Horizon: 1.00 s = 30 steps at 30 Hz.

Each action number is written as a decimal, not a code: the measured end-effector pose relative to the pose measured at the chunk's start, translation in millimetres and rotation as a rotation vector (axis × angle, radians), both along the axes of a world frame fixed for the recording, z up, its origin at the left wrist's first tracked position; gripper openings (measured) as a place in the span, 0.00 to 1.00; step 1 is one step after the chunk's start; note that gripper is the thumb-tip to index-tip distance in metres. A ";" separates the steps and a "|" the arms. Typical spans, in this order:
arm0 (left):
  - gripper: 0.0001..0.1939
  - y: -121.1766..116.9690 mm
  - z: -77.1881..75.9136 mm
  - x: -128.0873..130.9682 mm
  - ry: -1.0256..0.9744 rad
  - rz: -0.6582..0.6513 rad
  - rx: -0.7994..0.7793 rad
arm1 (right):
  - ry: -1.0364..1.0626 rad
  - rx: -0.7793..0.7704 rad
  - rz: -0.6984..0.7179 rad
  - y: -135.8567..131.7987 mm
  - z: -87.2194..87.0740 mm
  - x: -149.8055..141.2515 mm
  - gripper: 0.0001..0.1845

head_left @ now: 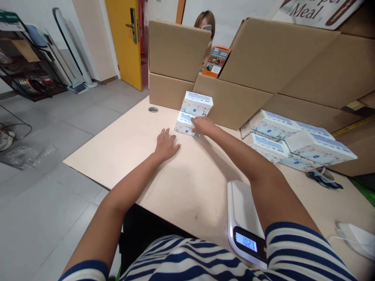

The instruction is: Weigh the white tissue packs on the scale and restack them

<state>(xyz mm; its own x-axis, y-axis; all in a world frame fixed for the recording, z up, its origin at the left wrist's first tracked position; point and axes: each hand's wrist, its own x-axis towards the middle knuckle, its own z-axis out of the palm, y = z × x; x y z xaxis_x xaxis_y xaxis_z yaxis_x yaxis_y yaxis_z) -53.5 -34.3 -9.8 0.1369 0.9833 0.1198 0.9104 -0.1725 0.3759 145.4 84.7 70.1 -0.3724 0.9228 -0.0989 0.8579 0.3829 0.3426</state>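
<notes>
My right hand reaches across the desk and grips the top right of a white tissue pack printed with small leaves. Right behind that pack stands a second tissue pack, against the cardboard boxes. My left hand rests on the desk with its fingers spread and nothing in it, left of and nearer than the packs. Below my right forearm is a white digital scale, partly hidden by the arm, its lit display showing 1027.
Stacked cardboard boxes line the back of the desk. Several more tissue packs are piled at right, beside a dark strap-like item. A cable hole sits near the back left. A person is behind the boxes.
</notes>
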 end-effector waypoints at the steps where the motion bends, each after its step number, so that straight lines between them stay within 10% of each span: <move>1: 0.30 0.1 0.1 -0.1 0.002 0.000 -0.001 | 0.002 0.003 -0.004 0.0 -0.7 -1.0 0.25; 17: 0.30 0.4 5.7 -3.7 0.071 0.011 0.005 | 0.179 0.142 0.071 -25.8 -16.5 -9.0 0.33; 22: 0.31 9.8 6.6 -9.2 0.099 0.009 0.042 | 0.275 0.157 0.098 -70.9 -11.5 68.6 0.33; 30: 0.32 29.2 -1.9 -16.2 0.111 -0.018 0.124 | 0.326 0.148 -0.238 -112.0 16.6 249.4 0.44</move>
